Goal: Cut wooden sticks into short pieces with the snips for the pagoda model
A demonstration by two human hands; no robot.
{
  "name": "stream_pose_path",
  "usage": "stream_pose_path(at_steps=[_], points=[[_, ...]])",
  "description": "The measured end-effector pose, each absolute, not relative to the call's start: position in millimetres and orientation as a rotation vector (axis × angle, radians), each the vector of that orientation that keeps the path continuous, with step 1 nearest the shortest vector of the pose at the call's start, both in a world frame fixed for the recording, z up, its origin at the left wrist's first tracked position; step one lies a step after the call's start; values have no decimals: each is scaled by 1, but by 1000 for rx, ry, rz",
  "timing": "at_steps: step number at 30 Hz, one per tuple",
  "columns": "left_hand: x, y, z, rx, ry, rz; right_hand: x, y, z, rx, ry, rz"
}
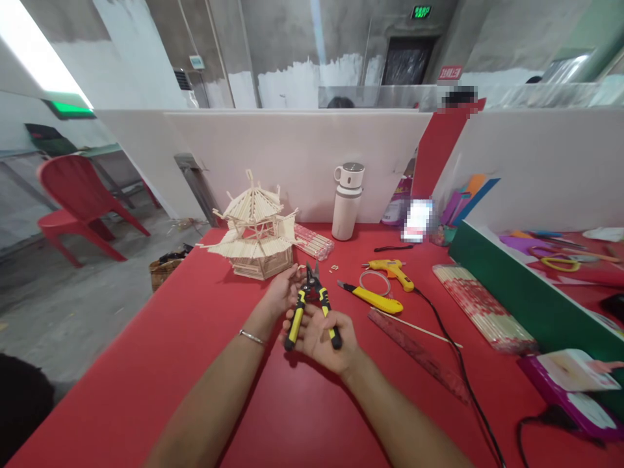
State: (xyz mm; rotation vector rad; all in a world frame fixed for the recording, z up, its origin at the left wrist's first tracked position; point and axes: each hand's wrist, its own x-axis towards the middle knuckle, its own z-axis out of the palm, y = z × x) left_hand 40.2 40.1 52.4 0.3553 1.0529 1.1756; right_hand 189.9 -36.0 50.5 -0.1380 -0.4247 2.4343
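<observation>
A pair of pruning shears (311, 300) with yellow and black handles rests in my right hand (327, 335). The jaws are spread and point away from me, and the handles stand apart across my palm and fingers. My left hand (283, 292) is beside the jaws, its fingertips pinched together; a tiny pale bit shows near them, too small to name. Just beyond my left hand stands a pagoda model (256, 237) built from thin wooden sticks, with two tiers of roof. Small stick offcuts (334, 268) lie right of the jaws.
To the right lie a yellow glue gun (391, 270) with a black cord, a yellow utility knife (375, 299), a ruler (419, 354) and bundled sticks (480, 305). A white bottle (347, 203) stands at the back before a white partition (292, 149). A green divider (536, 286) edges the right.
</observation>
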Motion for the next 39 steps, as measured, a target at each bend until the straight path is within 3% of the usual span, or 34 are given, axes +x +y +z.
stream_pose_path(at_steps=[6,15,21,39], points=[[38,34,47,820,1328,1361,196,-23,47,-393,-493,2278],[17,11,59,934,1210,1466,196,-27,43,-1069,-1174,1865],[18,-10,70,948,1238,1574,194,-33,47,-1050,-1454,1821],[28,-20,86,1277,1441,1646,198,-41,60,-994,-1509,1851]])
